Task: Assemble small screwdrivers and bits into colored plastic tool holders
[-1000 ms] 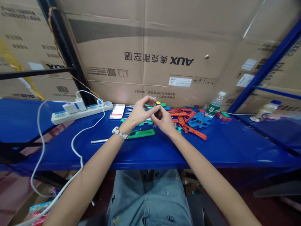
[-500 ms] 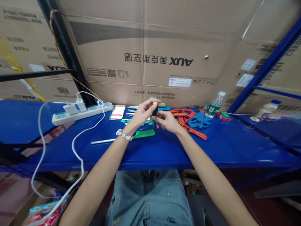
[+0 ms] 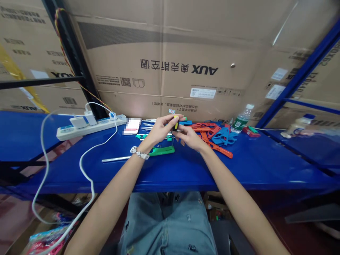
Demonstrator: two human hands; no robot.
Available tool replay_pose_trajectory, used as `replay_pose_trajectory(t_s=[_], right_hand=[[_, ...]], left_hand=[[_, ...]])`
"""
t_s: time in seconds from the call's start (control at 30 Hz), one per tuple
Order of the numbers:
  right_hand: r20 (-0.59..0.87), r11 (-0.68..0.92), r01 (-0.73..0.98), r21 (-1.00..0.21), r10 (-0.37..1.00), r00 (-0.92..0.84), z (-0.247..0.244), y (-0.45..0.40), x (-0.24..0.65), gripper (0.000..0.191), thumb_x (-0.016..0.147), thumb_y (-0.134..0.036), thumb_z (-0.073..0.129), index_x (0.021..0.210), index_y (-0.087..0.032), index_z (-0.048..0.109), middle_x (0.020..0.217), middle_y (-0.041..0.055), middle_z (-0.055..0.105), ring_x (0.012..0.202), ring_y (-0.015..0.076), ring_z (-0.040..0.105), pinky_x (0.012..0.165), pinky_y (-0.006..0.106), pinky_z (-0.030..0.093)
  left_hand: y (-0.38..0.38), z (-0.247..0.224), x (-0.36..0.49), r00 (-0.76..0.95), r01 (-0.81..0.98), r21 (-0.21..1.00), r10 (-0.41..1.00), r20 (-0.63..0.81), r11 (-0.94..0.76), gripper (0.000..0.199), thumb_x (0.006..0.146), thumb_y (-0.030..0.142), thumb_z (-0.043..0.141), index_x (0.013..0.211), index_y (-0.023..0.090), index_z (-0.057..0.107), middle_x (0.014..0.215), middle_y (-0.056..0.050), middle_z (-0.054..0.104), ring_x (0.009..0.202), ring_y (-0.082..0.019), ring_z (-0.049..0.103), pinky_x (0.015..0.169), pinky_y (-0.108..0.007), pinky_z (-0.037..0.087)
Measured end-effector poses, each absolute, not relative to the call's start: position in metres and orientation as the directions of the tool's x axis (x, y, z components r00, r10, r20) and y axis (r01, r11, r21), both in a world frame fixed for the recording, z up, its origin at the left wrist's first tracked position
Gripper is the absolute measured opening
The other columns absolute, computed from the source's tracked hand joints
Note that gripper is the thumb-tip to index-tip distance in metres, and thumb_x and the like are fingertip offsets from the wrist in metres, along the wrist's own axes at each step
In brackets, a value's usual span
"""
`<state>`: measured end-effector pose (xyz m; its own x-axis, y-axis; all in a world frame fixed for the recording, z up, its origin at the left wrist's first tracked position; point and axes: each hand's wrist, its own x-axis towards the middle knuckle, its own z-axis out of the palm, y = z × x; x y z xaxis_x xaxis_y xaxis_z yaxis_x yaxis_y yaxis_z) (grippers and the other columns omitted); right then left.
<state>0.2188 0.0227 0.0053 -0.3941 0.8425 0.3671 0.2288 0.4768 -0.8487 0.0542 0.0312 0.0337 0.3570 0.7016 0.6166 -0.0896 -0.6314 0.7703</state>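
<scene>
Over the blue table [image 3: 239, 173], the left hand [image 3: 161, 129] and right hand [image 3: 190, 138] narrow their grip round a screwdriver [image 3: 176, 124] (fingers partly cover it). The left wrist [image 3: 143, 146] hides part of the green piece [image 3: 163, 151].

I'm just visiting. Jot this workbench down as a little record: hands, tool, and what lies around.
Left hand: gripping the black-and-yellow screwdriver
Right hand: fingers by the screwdriver's lower end; hold unclear
Tool direction: shaft pointing down toward the green handle
Right side: orange pieces, blue pieces, bottle
Left side: white power strip
</scene>
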Motion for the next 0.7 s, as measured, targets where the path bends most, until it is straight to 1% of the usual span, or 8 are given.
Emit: replay_pose_trajectory(t_s=[0.1, 0.17, 0.23, 0.3, 0.4, 0.53, 0.6, 0.7], right_hand=[[0.486, 0.577, 0.228, -0.784, 0.800, -0.352, 0.005, 0.024, 0.214, 0.041, 0.081, -0.059, 0.071, 0.077, -0.020, 0.059, 0.071, -0.0005, 0.054, 0.064, 0.0149, 0.048, 0.060, 0.029, 0.040], [0.567, 0.620, 0.264, -0.739, 0.784, -0.253, 0.000, 0.025, 0.207, 0.043, 0.076, -0.055, 0.075, 0.068, -0.022, 0.049, 0.067, -0.0023, 0.050, 0.063, 0.0139, 0.045, 0.061, 0.029, 0.038], [0.582, 0.601, 0.332, -0.727, 0.796, -0.166, -0.005, 0.025, 0.200, 0.042, 0.075, -0.051, 0.074, 0.067, -0.023, 0.044, 0.062, -0.0047, 0.045, 0.059, 0.0132, 0.042, 0.058, 0.029, 0.034], [0.580, 0.563, 0.412, -0.717, 0.809, -0.097, -0.007, 0.024, 0.197, 0.038, 0.075, -0.048, 0.073, 0.069, -0.023, 0.046, 0.061, -0.0050, 0.045, 0.057, 0.0135, 0.043, 0.058, 0.029, 0.033], [0.570, 0.550, 0.413, -0.726, 0.817, -0.085, -0.003, 0.022, 0.204, 0.033, 0.076, -0.049, 0.073, 0.078, -0.022, 0.054, 0.071, -0.0011, 0.055, 0.062, 0.0147, 0.047, 0.060, 0.030, 0.038], [0.450, 0.540, 0.226, -0.811, 0.822, -0.349, 0.009, 0.022, 0.218, 0.038, 0.082, -0.058, 0.066, 0.087, -0.020, 0.064, 0.070, -0.0001, 0.056, 0.060, 0.0151, 0.046, 0.059, 0.030, 0.039], [0.452, 0.554, 0.216, -0.804, 0.806, -0.382, 0.010, 0.023, 0.219, 0.039, 0.082, -0.059, 0.067, 0.079, -0.020, 0.063, 0.067, -0.0010, 0.054, 0.061, 0.0148, 0.045, 0.061, 0.030, 0.038], [0.549, 0.600, 0.242, -0.762, 0.798, -0.248, 0.004, 0.026, 0.212, 0.043, 0.076, -0.056, 0.074, 0.065, -0.021, 0.051, 0.063, -0.0029, 0.048, 0.062, 0.0135, 0.043, 0.062, 0.029, 0.035]], left_hand=[[0.031, 0.031, 0.060, 0.224, -0.068, 0.755, 0.727, 0.649, -0.653, 0.043, 0.085, 0.059, 0.073, 0.102, 0.019, 0.072, 0.103, -0.010, 0.075, 0.096, -0.022, 0.069, 0.087, -0.035, 0.054], [0.030, 0.028, 0.068, 0.036, -0.039, 0.730, 0.729, 0.683, -0.682, 0.045, 0.073, 0.051, 0.086, 0.099, 0.019, 0.068, 0.096, -0.007, 0.073, 0.088, -0.019, 0.067, 0.080, -0.031, 0.053], [0.029, 0.026, 0.076, -0.082, -0.024, 0.719, 0.718, 0.691, -0.694, 0.044, 0.068, 0.047, 0.091, 0.089, 0.019, 0.064, 0.085, -0.003, 0.069, 0.077, -0.015, 0.064, 0.072, -0.028, 0.051], [0.028, 0.025, 0.077, -0.072, -0.035, 0.719, 0.719, 0.691, -0.694, 0.040, 0.072, 0.048, 0.088, 0.083, 0.018, 0.063, 0.080, -0.002, 0.068, 0.073, -0.015, 0.063, 0.069, -0.028, 0.051], [0.030, 0.027, 0.069, 0.128, -0.072, 0.724, 0.713, 0.689, -0.686, 0.036, 0.086, 0.053, 0.075, 0.089, 0.017, 0.069, 0.087, -0.007, 0.074, 0.082, -0.018, 0.069, 0.078, -0.031, 0.054], [0.033, 0.029, 0.056, 0.361, -0.095, 0.737, 0.667, 0.652, -0.669, 0.041, 0.098, 0.056, 0.055, 0.102, 0.019, 0.071, 0.102, -0.011, 0.077, 0.100, -0.023, 0.071, 0.092, -0.036, 0.054], [0.034, 0.029, 0.058, 0.334, -0.099, 0.741, 0.680, 0.653, -0.664, 0.042, 0.099, 0.057, 0.054, 0.107, 0.019, 0.070, 0.106, -0.011, 0.076, 0.105, -0.023, 0.070, 0.095, -0.037, 0.053], [0.033, 0.026, 0.068, 0.098, -0.044, 0.724, 0.718, 0.689, -0.688, 0.039, 0.088, 0.055, 0.072, 0.104, 0.020, 0.067, 0.105, -0.010, 0.074, 0.101, -0.021, 0.069, 0.091, -0.035, 0.053]])
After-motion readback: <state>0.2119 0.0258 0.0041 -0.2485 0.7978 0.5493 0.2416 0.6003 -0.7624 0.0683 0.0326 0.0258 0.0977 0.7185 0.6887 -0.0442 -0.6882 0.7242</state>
